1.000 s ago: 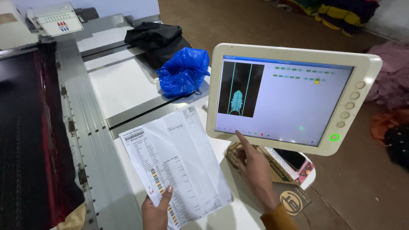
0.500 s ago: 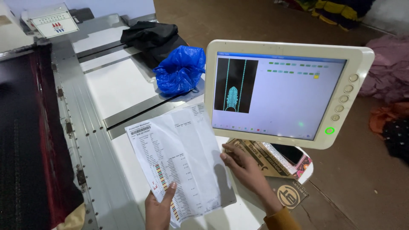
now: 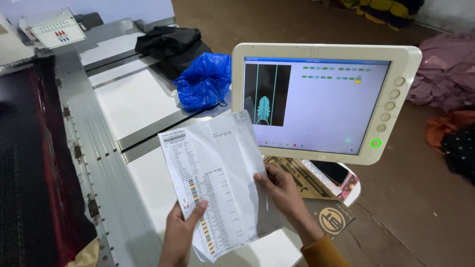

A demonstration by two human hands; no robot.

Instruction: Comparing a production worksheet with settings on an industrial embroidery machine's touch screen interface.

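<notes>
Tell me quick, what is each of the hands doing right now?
Left hand: closed on the printed paper sheet, lower edge.
Right hand: closed on the same sheet's right edge.

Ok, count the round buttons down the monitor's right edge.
5: four plain buttons stacked down the monitor's right bezel, then a green-lit one at the bottom. A smaller one may sit between.

Touchscreen monitor, blue plastic bag, black cloth

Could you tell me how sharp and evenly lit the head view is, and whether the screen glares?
Head view: the printed sheet, left hand and right hand are sharp; the monitor glows bright without glare, a small green reflection aside; the dark fabric at left loses detail in shadow; straight edges bow slightly toward the frame borders.
</notes>
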